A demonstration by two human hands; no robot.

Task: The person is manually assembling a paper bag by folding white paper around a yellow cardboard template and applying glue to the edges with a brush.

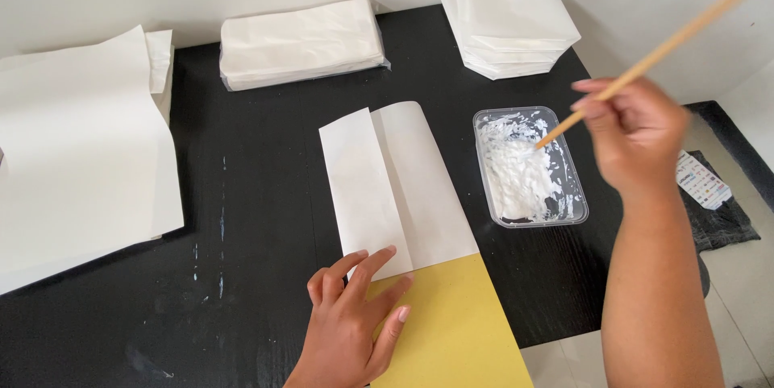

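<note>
One folded white sheet [395,186] lies at the middle of the black surface [242,219], its two flaps meeting along a crease that runs lengthwise. Its near end overlaps a yellow sheet [455,327] that reaches past the front edge of the surface. The left hand [351,319] rests flat with fingers spread, pressing on the near corner of the white sheet where it meets the yellow one; it grips nothing. The right hand [633,134] is closed around a thin wooden stick [661,49], held slantwise so that its lower tip dips into a clear plastic tray [576,211] just right of the folded sheet. The tray holds a white paste, smeared up its walls. Whether the tip touches the paste is hard to tell, as the stick is blurred. Farther back lie a wrapped pack of white paper [302,41] and a stack of folded white pieces [512,29]. At the far left are large loose white sheets [81,154]. Beyond the right edge, a dark cloth [721,223] lies on the floor.
</note>
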